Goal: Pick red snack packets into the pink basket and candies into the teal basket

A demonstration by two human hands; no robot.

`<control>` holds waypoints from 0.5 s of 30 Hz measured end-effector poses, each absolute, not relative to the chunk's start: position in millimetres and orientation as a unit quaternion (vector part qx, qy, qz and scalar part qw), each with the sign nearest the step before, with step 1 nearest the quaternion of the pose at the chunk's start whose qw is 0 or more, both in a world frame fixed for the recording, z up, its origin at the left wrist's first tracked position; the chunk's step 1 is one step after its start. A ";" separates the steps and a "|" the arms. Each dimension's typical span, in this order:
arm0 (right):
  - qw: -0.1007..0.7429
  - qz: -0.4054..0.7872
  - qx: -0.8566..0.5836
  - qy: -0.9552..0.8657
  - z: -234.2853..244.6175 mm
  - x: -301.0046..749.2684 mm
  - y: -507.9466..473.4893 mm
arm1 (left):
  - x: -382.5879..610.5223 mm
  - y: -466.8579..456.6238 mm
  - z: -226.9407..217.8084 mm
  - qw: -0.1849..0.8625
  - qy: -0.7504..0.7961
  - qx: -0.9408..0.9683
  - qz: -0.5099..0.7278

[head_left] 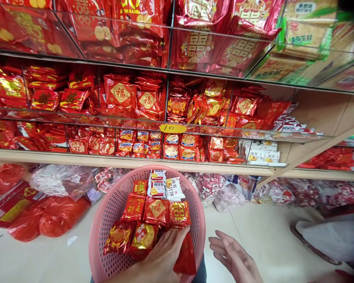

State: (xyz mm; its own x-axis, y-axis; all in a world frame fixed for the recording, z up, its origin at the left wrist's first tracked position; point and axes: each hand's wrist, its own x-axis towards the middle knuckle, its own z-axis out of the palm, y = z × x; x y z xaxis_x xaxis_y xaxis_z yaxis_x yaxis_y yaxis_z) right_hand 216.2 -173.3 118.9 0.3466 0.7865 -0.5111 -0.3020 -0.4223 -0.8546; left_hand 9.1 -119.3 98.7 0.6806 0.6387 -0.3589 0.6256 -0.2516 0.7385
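A pink perforated plastic basket (96, 220) holds small wrapped snack packets set in rows. My left hand (166, 249) is down inside it, fingers closed against a plain-looking red packet (186, 255) at the basket's near right; its fingertips are hidden. Beside that hand lie a red packet with a biscuit picture (143, 237) and a red and gold packet (118, 237). Farther up are a red packet with a gold diamond (156, 211), a red packet with gold writing (132, 207) and white cracker packets (174, 188). My right hand (234, 255) is outside the basket, open, its fingers apart and slightly bent.
Shelves (224, 168) with clear dividers rise ahead, full of red snack packets. A yellow price tag (173, 128) reads 10. Under the bottom shelf lie red plastic bags (59, 216) and clear bags of packets (209, 184). Another person's leg and shoe (315, 243) are at right.
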 end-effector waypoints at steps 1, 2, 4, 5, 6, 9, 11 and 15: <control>0.504 0.546 -0.643 -0.188 118.4 215.4 -173.0 | 8.9 -119.3 99.1 0.462 0.401 0.791 -0.002; 0.499 0.556 -0.636 -0.192 117.9 213.6 -172.7 | 8.9 -119.1 101.1 0.459 0.402 0.792 -0.006; 0.489 0.577 -0.622 -0.202 115.9 206.8 -171.7 | 9.2 -117.8 109.4 0.447 0.407 0.796 -0.002; 0.488 0.585 -0.614 -0.206 114.4 201.9 -171.0 | 9.5 -116.6 115.4 0.439 0.411 0.799 0.005; 0.494 0.589 -0.605 -0.206 112.6 196.2 -170.0 | 9.8 -115.0 122.1 0.429 0.414 0.803 0.011; 0.533 0.602 -0.558 -0.204 107.0 176.6 -165.1 | 10.4 -108.2 141.7 0.379 0.420 0.824 0.028; 0.546 0.633 -0.510 -0.204 106.1 164.5 -160.0 | 10.4 -103.6 149.3 0.336 0.421 0.842 0.041; 0.539 0.693 -0.451 -0.164 116.0 148.6 -149.3 | 10.8 -99.5 148.4 0.266 0.418 0.867 0.057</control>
